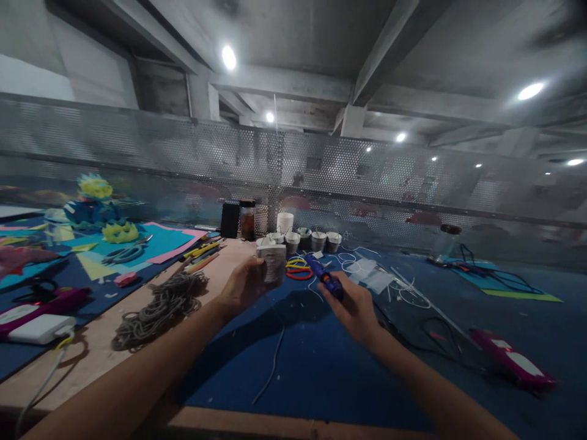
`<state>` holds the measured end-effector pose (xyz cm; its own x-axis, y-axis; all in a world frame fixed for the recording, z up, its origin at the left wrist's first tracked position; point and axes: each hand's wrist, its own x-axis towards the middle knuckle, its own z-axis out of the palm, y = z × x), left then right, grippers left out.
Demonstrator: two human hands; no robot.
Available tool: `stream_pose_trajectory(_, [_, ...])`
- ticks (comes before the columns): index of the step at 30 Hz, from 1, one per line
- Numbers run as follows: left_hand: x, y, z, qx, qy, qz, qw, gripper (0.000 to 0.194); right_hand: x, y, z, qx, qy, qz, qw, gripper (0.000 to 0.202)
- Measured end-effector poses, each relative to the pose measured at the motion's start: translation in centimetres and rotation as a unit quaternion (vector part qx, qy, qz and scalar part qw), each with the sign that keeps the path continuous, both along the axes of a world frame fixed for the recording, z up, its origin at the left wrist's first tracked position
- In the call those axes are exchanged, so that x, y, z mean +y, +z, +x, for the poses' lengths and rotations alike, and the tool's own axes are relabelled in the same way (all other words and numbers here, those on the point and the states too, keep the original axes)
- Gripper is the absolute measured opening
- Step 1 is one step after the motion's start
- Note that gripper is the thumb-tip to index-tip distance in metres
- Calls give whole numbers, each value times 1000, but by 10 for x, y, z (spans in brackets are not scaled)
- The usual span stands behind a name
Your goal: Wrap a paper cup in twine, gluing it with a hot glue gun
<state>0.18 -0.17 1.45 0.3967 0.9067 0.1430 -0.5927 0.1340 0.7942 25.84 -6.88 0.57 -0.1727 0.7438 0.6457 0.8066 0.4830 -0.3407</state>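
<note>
My left hand (245, 284) is closed around a small cup (274, 264) whose side looks wrapped in grey cord. A blue glue gun (323, 276) is gripped in my right hand (353, 305), its nose towards the cup but apart from it. Both hands are above the blue table mat (312, 366). Behind them stand several similar small cups (318, 240) and a stack of white cups (285, 222). Red and yellow rings of cord (299, 275) lie between the hands. A loose grey strand (270, 370) lies on the mat.
Left of my arm lies a heap of grey cord (158, 308), with pencils (202, 252) and scissors (123, 253) beyond. Power strips (511, 360) and cables are at both sides. A lidded jar (247, 220) stands before the perforated metal screen (348, 177).
</note>
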Motion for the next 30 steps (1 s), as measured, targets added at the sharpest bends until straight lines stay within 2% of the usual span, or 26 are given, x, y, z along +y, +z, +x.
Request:
stream_pose_trajectory(3, [1,0,1,-11,13,-32,999,36,-3,-5,3,-83,-32,-42,995,38])
stream_pose_trajectory(7, [-2,-2,2,2,5,-72,997,34,-9,-23,5,-172,-13,-74,982,42])
stream_pose_trajectory(12, [-6,-3,4,23,-19,-39,999,36,-10,-41,4,-231,-19,-86,969,40])
stream_pose_trajectory(17, [-8,-3,7,28,-15,4,999,38,-8,-48,3,-244,-26,-91,965,38])
stream_pose_trajectory(21, [-6,-4,8,17,-25,3,1000,33,-13,-39,2,-225,-15,-76,971,39])
stream_pose_trajectory(23, [-5,-6,8,14,-30,-15,999,32,-15,-29,-4,-180,-3,-48,982,37])
stream_pose_trajectory(25, [-4,-7,8,20,-36,-27,999,32,-15,-15,-15,-101,5,-23,995,24])
stream_pose_trajectory(27, [-6,-6,10,23,-54,-3,998,32,-12,-2,-29,-20,42,-35,998,16])
stream_pose_trajectory(30, [-13,-4,15,20,-95,82,992,32,-3,11,-51,69,76,-33,994,24])
